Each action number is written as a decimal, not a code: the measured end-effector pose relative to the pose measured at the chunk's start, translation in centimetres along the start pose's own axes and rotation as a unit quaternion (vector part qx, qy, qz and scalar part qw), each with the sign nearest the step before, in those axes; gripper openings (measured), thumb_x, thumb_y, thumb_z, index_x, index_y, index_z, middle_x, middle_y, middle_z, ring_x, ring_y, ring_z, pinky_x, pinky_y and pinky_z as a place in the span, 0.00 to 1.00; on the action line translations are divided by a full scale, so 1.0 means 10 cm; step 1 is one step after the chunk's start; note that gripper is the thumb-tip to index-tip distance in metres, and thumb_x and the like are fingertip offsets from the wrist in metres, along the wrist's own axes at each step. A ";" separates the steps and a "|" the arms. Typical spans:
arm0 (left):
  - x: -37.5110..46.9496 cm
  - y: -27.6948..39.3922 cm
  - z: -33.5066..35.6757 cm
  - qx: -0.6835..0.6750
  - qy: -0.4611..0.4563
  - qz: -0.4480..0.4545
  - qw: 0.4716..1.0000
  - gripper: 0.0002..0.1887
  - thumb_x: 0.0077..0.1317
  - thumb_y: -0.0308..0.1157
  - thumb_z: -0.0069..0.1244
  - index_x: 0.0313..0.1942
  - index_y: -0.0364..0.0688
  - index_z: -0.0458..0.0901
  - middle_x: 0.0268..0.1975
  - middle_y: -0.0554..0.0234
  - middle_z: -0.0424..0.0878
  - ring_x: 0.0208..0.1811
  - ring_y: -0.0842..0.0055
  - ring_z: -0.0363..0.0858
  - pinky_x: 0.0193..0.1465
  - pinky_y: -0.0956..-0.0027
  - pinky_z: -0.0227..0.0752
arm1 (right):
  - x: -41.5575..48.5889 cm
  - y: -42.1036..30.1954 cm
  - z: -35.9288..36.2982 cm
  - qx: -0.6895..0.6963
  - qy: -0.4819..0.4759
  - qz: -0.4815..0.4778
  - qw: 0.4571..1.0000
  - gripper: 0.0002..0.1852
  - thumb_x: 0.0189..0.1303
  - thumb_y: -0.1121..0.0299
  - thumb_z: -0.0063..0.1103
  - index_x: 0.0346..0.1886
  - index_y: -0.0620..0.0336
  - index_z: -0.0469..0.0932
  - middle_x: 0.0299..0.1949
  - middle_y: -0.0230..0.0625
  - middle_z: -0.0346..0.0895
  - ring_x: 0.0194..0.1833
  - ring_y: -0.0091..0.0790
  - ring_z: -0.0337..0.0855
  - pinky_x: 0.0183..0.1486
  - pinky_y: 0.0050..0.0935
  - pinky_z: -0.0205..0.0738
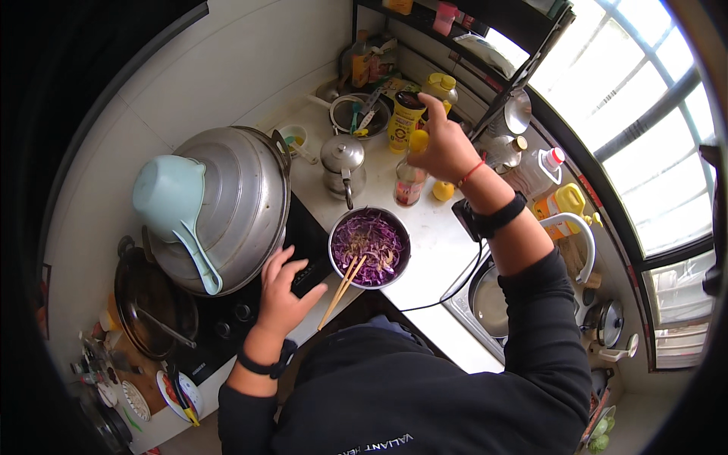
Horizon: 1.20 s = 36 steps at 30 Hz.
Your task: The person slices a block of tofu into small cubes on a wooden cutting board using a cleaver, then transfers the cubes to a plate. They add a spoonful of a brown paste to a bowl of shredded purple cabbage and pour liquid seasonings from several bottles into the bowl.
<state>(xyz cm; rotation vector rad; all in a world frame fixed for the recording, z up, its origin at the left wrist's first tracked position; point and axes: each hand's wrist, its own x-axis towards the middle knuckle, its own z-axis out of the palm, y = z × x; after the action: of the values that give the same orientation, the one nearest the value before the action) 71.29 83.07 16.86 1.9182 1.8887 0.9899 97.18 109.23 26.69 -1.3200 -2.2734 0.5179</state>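
My right hand (449, 149) is at the neck of a clear bottle (409, 185) with a yellow cap, its index finger raised away. The bottle has a label and stands upright on the counter, or just above it; I cannot tell which. My left hand (284, 298) has its fingers apart and holds nothing, over the edge of the black cooktop. Between the hands sits a metal bowl (407, 250) of shredded purple cabbage (369, 236) with brown seasoning on it. A pair of wooden chopsticks (336, 301) leans out over the bowl's near rim.
A large lidded wok (239, 170) carries a light blue ladle (170, 196) on the cooktop (213, 318). Behind the bowl are a metal pot (342, 153), a yellow canister (404, 128) and a yellow fruit (443, 190). A black cable (438, 306) crosses the counter by the sink (463, 307).
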 end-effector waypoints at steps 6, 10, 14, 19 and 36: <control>-0.60 0.15 -0.33 -0.062 0.008 -0.072 0.995 0.17 0.54 0.28 0.65 0.44 0.36 0.81 0.56 0.46 0.79 0.57 0.54 0.77 0.61 0.56 0.71 | 0.49 0.48 0.40 -0.014 0.060 0.060 0.996 0.47 0.48 0.69 0.69 0.71 0.60 0.51 0.42 0.62 0.81 0.47 0.61 0.83 0.51 0.47 0.77; -0.67 0.18 -0.30 -0.069 0.032 -0.104 0.992 0.15 0.54 0.25 0.63 0.42 0.35 0.81 0.55 0.45 0.79 0.56 0.56 0.79 0.60 0.58 0.72 | 0.80 0.73 0.76 -0.004 0.084 0.188 0.979 0.42 0.49 0.72 0.69 0.68 0.62 0.56 0.45 0.64 0.80 0.49 0.61 0.82 0.53 0.47 0.77; -0.70 0.19 -0.26 -0.061 0.018 -0.143 0.988 0.14 0.54 0.24 0.62 0.41 0.35 0.81 0.54 0.46 0.80 0.55 0.57 0.79 0.61 0.59 0.70 | 0.98 0.89 0.97 0.013 0.083 0.230 0.970 0.35 0.55 0.74 0.61 0.66 0.63 0.58 0.47 0.65 0.80 0.50 0.61 0.82 0.53 0.49 0.76; -0.70 0.18 -0.24 -0.076 0.010 -0.192 0.978 0.14 0.54 0.25 0.61 0.41 0.34 0.81 0.54 0.46 0.80 0.55 0.58 0.79 0.61 0.59 0.69 | 1.04 1.01 1.05 0.026 0.073 0.244 0.967 0.36 0.53 0.74 0.63 0.66 0.61 0.58 0.47 0.63 0.80 0.50 0.60 0.83 0.53 0.48 0.77; -0.51 0.31 -0.16 -0.132 -0.052 -0.167 0.976 0.15 0.54 0.25 0.62 0.43 0.34 0.81 0.50 0.47 0.82 0.52 0.62 0.81 0.56 0.63 0.74 | -0.55 2.65 0.62 0.065 0.444 0.429 0.784 0.41 0.45 0.65 0.72 0.63 0.68 0.64 0.63 0.57 0.62 0.62 0.54 0.70 0.64 0.42 0.68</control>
<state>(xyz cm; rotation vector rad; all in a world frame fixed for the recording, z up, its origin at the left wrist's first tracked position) 73.08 77.42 18.59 1.4177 1.8338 0.9562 114.77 116.30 6.47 -1.9353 -0.7936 0.2089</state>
